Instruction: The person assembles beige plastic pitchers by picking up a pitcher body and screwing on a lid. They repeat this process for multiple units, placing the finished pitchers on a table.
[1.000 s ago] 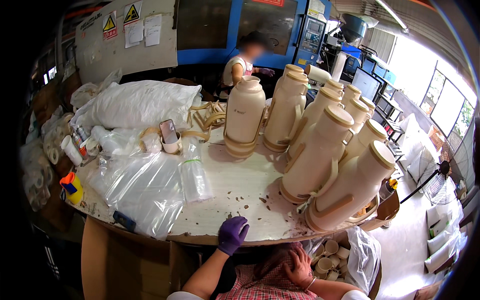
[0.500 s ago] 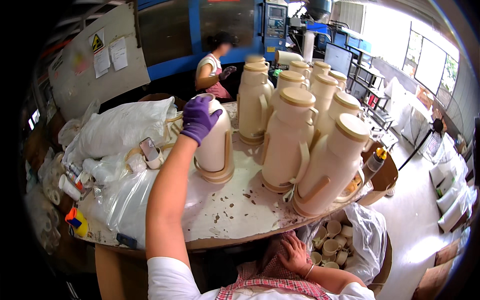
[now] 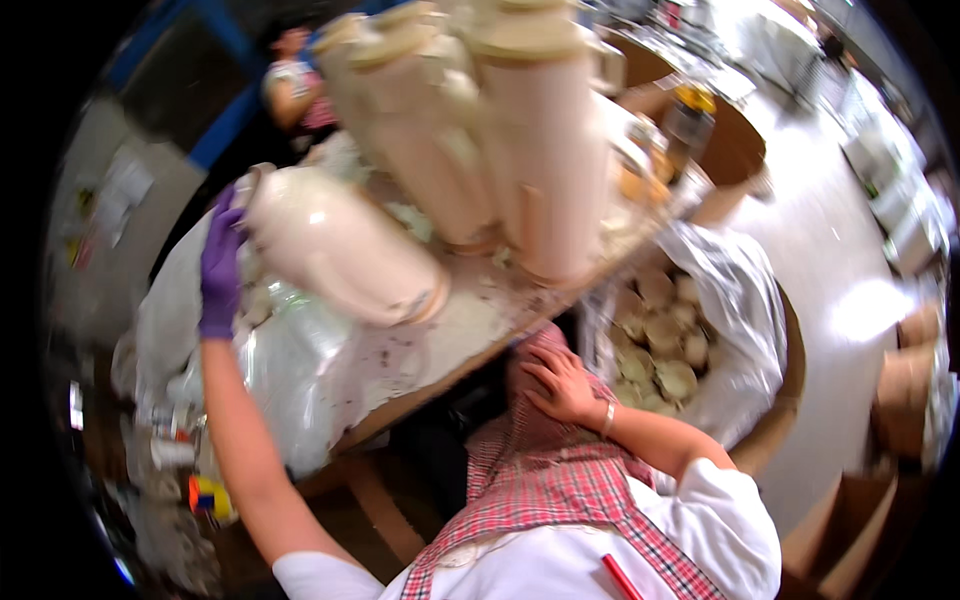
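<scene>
Since half a second ago, the cream plastic jug (image 3: 340,250) has gone from upright on the tabletop (image 3: 470,315) to tipped on its side, lifted off the surface and drawn toward the near edge. Left hand (image 3: 220,270), in a purple glove, has its fingers wrapped round the jug's top end. Right hand (image 3: 560,385), bare, rests flat on the checked apron (image 3: 540,470); fingers relaxed, holding nothing.

Progress, as I judge it: one jug is being taken from the group; the standing jugs (image 3: 540,130) look untouched.

Count: one jug in hand; at least three standing, more likely behind, blurred. One lined bin of round cream lids (image 3: 655,345), too many to count. Clear plastic bags (image 3: 290,370) heaped left. One co-worker (image 3: 295,85) beyond.
</scene>
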A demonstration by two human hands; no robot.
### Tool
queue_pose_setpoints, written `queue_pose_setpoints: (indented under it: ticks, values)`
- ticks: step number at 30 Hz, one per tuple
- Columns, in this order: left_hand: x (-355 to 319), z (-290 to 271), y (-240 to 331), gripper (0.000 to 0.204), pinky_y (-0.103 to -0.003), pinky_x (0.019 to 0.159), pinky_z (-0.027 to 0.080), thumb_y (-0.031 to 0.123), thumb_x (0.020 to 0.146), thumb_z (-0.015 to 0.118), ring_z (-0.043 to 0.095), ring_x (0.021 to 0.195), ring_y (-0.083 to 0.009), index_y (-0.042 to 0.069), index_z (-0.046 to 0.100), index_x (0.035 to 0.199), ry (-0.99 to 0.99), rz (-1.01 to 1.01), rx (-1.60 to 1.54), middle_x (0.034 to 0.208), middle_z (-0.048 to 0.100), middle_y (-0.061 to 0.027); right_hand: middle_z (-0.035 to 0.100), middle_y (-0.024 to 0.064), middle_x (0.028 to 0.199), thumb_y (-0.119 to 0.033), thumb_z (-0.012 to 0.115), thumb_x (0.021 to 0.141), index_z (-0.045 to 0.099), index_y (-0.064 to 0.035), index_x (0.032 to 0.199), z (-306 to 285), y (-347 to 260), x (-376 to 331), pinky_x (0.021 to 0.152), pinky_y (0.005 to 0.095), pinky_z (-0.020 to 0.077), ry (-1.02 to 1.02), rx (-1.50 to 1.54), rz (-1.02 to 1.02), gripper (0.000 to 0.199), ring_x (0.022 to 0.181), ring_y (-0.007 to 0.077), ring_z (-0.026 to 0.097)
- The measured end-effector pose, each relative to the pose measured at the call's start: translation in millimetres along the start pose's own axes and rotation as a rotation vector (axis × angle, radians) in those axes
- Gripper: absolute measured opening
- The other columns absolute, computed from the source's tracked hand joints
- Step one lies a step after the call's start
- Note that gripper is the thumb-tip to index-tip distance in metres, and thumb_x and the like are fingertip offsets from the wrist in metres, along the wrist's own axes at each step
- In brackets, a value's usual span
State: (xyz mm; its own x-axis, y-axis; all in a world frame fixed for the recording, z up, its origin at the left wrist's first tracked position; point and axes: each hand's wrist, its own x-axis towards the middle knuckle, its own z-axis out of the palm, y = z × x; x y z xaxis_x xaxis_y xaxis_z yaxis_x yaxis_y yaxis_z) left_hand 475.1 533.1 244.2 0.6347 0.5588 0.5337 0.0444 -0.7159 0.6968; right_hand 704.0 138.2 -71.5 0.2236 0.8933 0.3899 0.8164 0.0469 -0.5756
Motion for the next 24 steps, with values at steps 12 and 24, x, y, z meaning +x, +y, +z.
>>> queue_pose_setpoints:
  ticks: [12,24]
  values:
    - [-75.8,76.5,2.9,0.057,-0.036,0.111,0.027,0.013,0.097,0.051,0.032,0.138,-0.0254,-0.003,0.025,0.146,0.192,-0.192,0.281,0.151,0.03,-0.0163,0.05,0.0204,0.126,-0.016,0.062,0.081,0.063,-0.0032,0.107,45.6,211.1,-92.1,0.097,0.0403,0.0437,0.191,-0.002,0.979,0.029,0.114,0.0391,0.051]
    - [-181.4,95.3,4.9,0.039,-0.026,0.058,0.038,0.022,0.095,0.055,0.045,0.06,-0.0094,-0.003,0.05,0.124,0.502,-0.426,0.154,0.079,0.052,-0.0031,0.054,0.0132,0.131,-0.019,0.059,0.085,0.057,-0.0087,0.129,40.2,362.5,-168.0,0.111,0.042,0.0282,-0.59,-0.523,1.22,0.045,0.129,0.0292,0.044]
